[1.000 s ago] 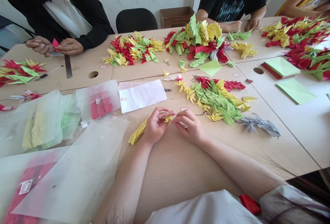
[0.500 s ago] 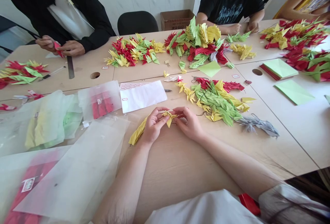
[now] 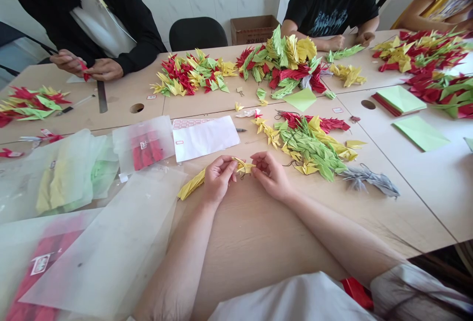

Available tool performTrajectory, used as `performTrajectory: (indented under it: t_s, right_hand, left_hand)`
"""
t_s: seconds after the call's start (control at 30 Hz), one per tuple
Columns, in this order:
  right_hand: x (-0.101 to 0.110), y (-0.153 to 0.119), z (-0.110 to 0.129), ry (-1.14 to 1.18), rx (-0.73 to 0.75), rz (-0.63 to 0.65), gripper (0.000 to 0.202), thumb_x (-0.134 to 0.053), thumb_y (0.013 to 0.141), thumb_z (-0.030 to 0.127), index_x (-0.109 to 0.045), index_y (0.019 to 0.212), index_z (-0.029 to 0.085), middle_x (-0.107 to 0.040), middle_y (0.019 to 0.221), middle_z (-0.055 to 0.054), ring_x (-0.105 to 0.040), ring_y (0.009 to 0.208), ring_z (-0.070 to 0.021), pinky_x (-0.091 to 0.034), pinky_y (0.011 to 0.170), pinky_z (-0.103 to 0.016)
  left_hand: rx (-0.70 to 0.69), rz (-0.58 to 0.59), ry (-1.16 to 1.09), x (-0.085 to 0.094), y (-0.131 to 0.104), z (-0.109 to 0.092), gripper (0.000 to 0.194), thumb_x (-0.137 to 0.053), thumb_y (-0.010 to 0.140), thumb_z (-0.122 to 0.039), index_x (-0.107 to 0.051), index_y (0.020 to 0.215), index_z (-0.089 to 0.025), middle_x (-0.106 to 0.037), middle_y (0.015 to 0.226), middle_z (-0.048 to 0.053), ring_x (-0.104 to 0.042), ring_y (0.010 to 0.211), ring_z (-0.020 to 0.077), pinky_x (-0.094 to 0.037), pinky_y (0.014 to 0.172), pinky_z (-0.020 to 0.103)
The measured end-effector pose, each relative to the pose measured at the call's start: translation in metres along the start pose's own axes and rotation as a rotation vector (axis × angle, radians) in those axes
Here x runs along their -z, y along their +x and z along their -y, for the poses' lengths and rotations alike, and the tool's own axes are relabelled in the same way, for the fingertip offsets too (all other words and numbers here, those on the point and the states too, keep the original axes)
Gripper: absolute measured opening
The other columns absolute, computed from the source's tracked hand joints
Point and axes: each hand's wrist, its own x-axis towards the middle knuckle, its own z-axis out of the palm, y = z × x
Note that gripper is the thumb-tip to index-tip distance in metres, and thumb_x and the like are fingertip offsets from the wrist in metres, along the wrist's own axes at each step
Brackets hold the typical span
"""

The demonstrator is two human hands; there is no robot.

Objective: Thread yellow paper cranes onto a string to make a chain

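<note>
My left hand pinches a small yellow folded-paper piece near the middle of the table. The fingertips of my right hand are closed on the piece's right end. A dark thread hangs in a loop below the paper, between the two hands. Left of my left hand, a string of packed yellow folded paper lies on the table and runs in under the fingers.
Left of my arms lie translucent plastic sleeves and a white sheet. Green, red and yellow paper strings lie to the right. Folded-paper heaps line the far side, where people sit. A green paper stack is at right.
My left hand has turned a little and the yellow piece in it is tilted differently. The yellow string has shifted slightly left. More of the dark thread shows.
</note>
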Motion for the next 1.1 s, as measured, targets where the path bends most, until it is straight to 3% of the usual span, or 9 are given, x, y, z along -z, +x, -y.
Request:
performTrajectory:
  t_s: [0.23,0.4,0.47,0.6,0.77,0.9,1.0,1.1]
  right_hand:
    - [-0.001,0.003,-0.003,0.052,-0.086,-0.011,0.015,-0.054,0.09,0.023,-0.05,0.104,0.022,-0.057,0.083,0.0,-0.061,0.068,-0.0147,-0.049,0.062,-0.028]
    - [-0.001,0.003,0.005,-0.242,0.087,-0.113,0.011,-0.054,0.09,0.022,-0.057,0.101,0.021,-0.056,0.113,-0.009,-0.059,0.081,-0.0149,-0.048,0.064,-0.028]
    - [0.001,0.001,0.008,-0.325,0.153,-0.115,0.012,-0.053,0.092,0.021,-0.058,0.102,0.02,-0.057,0.103,-0.007,-0.055,0.076,-0.0148,-0.047,0.065,-0.029]
    - [0.002,-0.002,0.012,-0.333,0.198,0.01,0.012,-0.061,0.091,0.029,-0.058,0.097,0.02,-0.057,0.079,-0.002,-0.05,0.068,-0.0148,-0.044,0.063,-0.029]
    - [-0.001,0.0,0.008,-0.223,0.087,-0.034,0.016,-0.062,0.09,0.034,-0.058,0.084,0.02,-0.059,0.075,-0.001,-0.05,0.062,-0.0134,-0.042,0.057,-0.027]
    - [0.001,0.002,0.002,-0.081,-0.027,-0.035,0.022,-0.057,0.093,0.042,-0.057,0.087,0.021,-0.06,0.076,-0.001,-0.055,0.065,-0.014,-0.044,0.06,-0.027]
    - [0.003,0.002,0.002,0.004,-0.069,-0.041,0.026,-0.054,0.095,0.046,-0.052,0.088,0.022,-0.057,0.073,0.001,-0.054,0.064,-0.0135,-0.044,0.061,-0.027]
    - [0.003,0.001,0.003,0.106,-0.073,0.006,0.028,-0.062,0.091,0.047,-0.049,0.099,0.023,-0.063,0.091,-0.002,-0.061,0.078,-0.0148,-0.049,0.068,-0.027]
  left_hand:
    - [-0.029,-0.11,-0.108,0.0,0.003,-0.002,0.029,-0.067,0.084,-0.041,-0.049,0.088,-0.019,-0.076,0.082,0.004,-0.058,0.041,0.0082,-0.037,0.035,0.015]
    - [-0.04,-0.067,-0.011,-0.002,-0.001,-0.004,0.034,-0.067,0.084,-0.046,-0.047,0.094,-0.02,-0.077,0.08,0.005,-0.069,0.052,0.016,-0.051,0.044,0.021]
    - [-0.075,-0.054,0.041,-0.003,-0.003,-0.003,0.032,-0.066,0.085,-0.045,-0.048,0.093,-0.019,-0.077,0.083,0.006,-0.068,0.05,0.0149,-0.047,0.041,0.019]
    - [-0.197,-0.003,0.16,-0.004,-0.006,0.002,0.021,-0.065,0.088,-0.037,-0.058,0.089,-0.017,-0.076,0.101,0.01,-0.059,0.046,0.0077,-0.044,0.043,0.019]
    - [-0.208,0.133,0.257,-0.002,-0.009,-0.001,0.015,-0.062,0.09,-0.031,-0.067,0.095,-0.017,-0.073,0.11,0.01,-0.063,0.06,0.0104,-0.051,0.052,0.022]
    - [-0.162,0.308,0.244,0.0,-0.011,-0.008,0.03,-0.055,0.088,-0.021,-0.064,0.117,-0.019,-0.068,0.122,0.012,-0.07,0.087,0.0186,-0.056,0.062,0.025]
    - [-0.127,0.341,0.221,-0.002,-0.012,-0.01,0.053,-0.052,0.08,-0.01,-0.054,0.132,-0.022,-0.061,0.135,0.013,-0.064,0.115,0.0255,-0.06,0.078,0.032]
    - [-0.142,0.368,0.263,-0.004,-0.014,-0.009,0.075,-0.051,0.073,-0.004,-0.043,0.144,-0.025,-0.058,0.14,0.011,-0.062,0.12,0.0257,-0.057,0.092,0.039]
